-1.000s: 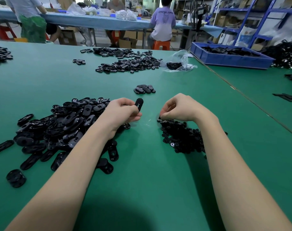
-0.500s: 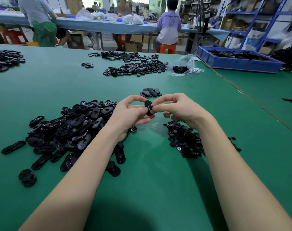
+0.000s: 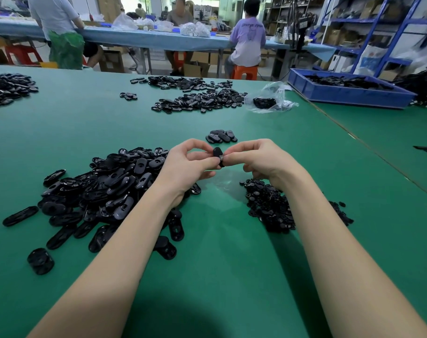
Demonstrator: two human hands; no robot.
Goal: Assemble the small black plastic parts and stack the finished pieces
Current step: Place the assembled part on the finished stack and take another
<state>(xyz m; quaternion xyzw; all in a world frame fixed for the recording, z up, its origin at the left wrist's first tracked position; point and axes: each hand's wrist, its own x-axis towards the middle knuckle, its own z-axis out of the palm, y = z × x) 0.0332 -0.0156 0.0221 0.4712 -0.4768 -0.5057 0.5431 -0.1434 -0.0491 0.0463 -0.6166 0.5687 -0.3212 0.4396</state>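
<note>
- only lettering I can spot is on the back of the purple shirt (image 3: 248, 37) across the room; too blurry to read properly, sorry

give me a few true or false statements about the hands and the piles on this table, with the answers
1. Both hands pinch one black part between them. True.
2. The left hand lies flat on the table. False: it is raised, fingers curled on the part.
3. The pile of oval pieces lies under the left forearm. True.
4. The small group of finished pieces sits nearer the person than the hands. False: it lies beyond them.
5. The right hand is reaching into the blue bin. False: the bin is far off to the right.
</note>
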